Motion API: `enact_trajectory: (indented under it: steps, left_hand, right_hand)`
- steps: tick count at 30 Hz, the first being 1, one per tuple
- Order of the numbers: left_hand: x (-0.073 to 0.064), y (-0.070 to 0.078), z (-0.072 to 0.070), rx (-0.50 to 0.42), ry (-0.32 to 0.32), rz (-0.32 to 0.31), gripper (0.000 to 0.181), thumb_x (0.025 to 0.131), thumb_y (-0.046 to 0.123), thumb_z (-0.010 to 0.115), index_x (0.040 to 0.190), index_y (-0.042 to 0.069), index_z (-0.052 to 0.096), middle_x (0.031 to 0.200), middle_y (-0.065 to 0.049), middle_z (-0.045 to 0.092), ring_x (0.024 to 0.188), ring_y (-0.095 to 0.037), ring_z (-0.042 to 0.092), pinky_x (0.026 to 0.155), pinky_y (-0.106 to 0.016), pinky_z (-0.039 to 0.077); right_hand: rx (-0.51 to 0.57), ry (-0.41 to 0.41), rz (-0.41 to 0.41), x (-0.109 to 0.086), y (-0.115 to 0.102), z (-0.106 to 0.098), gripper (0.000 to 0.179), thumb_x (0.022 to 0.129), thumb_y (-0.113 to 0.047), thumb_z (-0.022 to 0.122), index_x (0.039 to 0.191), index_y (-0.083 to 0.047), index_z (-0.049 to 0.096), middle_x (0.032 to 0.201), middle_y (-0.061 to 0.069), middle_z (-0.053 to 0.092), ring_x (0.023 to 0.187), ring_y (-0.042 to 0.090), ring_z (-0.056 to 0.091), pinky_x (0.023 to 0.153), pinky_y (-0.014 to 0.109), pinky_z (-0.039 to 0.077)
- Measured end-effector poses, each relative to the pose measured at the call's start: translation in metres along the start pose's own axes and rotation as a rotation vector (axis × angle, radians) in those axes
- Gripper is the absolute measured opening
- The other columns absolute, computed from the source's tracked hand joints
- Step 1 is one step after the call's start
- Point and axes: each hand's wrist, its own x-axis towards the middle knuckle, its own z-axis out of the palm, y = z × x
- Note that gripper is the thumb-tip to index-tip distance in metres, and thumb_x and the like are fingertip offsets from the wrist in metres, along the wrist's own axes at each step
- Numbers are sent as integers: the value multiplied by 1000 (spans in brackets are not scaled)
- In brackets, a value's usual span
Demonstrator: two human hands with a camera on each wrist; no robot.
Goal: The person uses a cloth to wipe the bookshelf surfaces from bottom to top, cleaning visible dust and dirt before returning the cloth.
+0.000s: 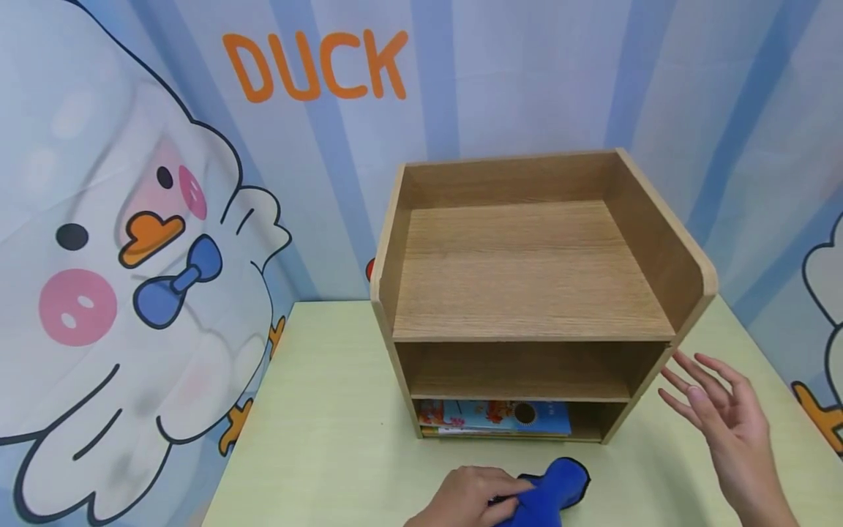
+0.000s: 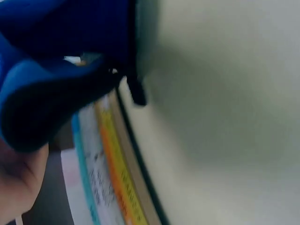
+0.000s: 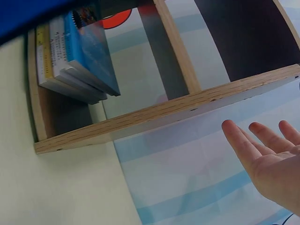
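My left hand [image 1: 464,499] grips a soft blue item with black edging [image 1: 560,484], low in the head view in front of the wooden shelf unit [image 1: 527,267]. What kind of item it is cannot be made out. In the left wrist view the same blue item [image 2: 61,33] fills the upper left, held by my fingers [image 2: 21,180]. My right hand [image 1: 734,421] is spread, fingers extended, beside the unit's right side panel. In the right wrist view that hand [image 3: 274,164] appears with nothing in it.
Several books [image 1: 494,416] lie stacked in the unit's lowest compartment, above which is a middle compartment [image 1: 520,369] and an open top with raised sides. The unit stands on a pale yellow-green table [image 1: 316,424]. A duck-print cloth [image 1: 342,183] hangs behind and at the sides.
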Motion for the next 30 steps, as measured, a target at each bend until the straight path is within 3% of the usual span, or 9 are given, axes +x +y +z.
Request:
enact_trajectory:
  steps: [4, 11, 14, 19, 23, 26, 28, 30]
  left_hand:
    - [5, 3, 20, 231, 36, 62, 26, 98, 16, 62, 120, 19, 74, 102, 8, 74, 85, 2, 66, 70, -4, 47]
    - [9, 8, 47, 573, 132, 98, 22, 94, 29, 69, 116, 32, 75, 97, 14, 71, 72, 0, 63, 50, -3, 37]
    - [8, 13, 56, 614, 68, 65, 25, 96, 42, 66, 118, 35, 74, 98, 16, 70, 75, 1, 62, 47, -5, 34]
    - [9, 18, 66, 609, -211, -36, 42, 98, 60, 51, 133, 38, 64, 109, 16, 63, 88, 1, 57, 45, -9, 32]
    - [7, 16, 69, 603, -280, -21, 45, 100, 57, 49, 140, 38, 57, 114, 14, 59, 90, 3, 52, 49, -7, 32]
    - [3, 13, 55, 417, -311, -9, 45, 101, 49, 55, 142, 33, 57, 121, 11, 60, 97, 4, 53, 60, -3, 37]
    - [2, 10, 38, 274, -354, -35, 44, 101, 45, 56, 142, 28, 58, 124, 10, 62, 101, 4, 53, 69, -3, 40]
    - [0, 8, 20, 205, -370, -67, 38, 101, 38, 59, 136, 24, 64, 123, 9, 64, 104, 1, 56, 76, -7, 44]
  right_hand:
    - [2, 8, 19, -4, 6, 1, 48, 105, 5, 41, 150, -2, 30, 145, 3, 52, 120, 13, 61, 88, 26, 56]
    - [-49, 18, 56, -9, 14, 0, 46, 105, 2, 42, 150, -5, 32, 143, -1, 53, 118, 8, 61, 86, 23, 56]
    - [-27, 3, 46, -11, 18, 0, 46, 105, 4, 41, 150, -3, 33, 142, -1, 54, 118, 9, 61, 86, 23, 56]
    - [-7, -18, 30, -12, 25, 0, 45, 104, 9, 40, 147, 1, 34, 139, -1, 56, 121, 8, 59, 90, 23, 54]
    - [-63, -3, 80, -13, 30, -2, 44, 103, 6, 45, 145, -4, 39, 136, -7, 56, 120, 2, 56, 92, 17, 51]
    - [-121, -1, 122, -14, 32, -3, 44, 103, 2, 50, 144, -9, 41, 134, -12, 55, 119, -3, 55, 91, 12, 49]
    - [-172, -9, 141, -14, 33, -4, 44, 103, 0, 51, 145, -10, 41, 134, -14, 54, 118, -5, 54, 90, 9, 47]
    - [-273, -17, 157, -14, 34, -5, 45, 104, -4, 52, 147, -12, 41, 135, -16, 52, 117, -8, 52, 88, 6, 46]
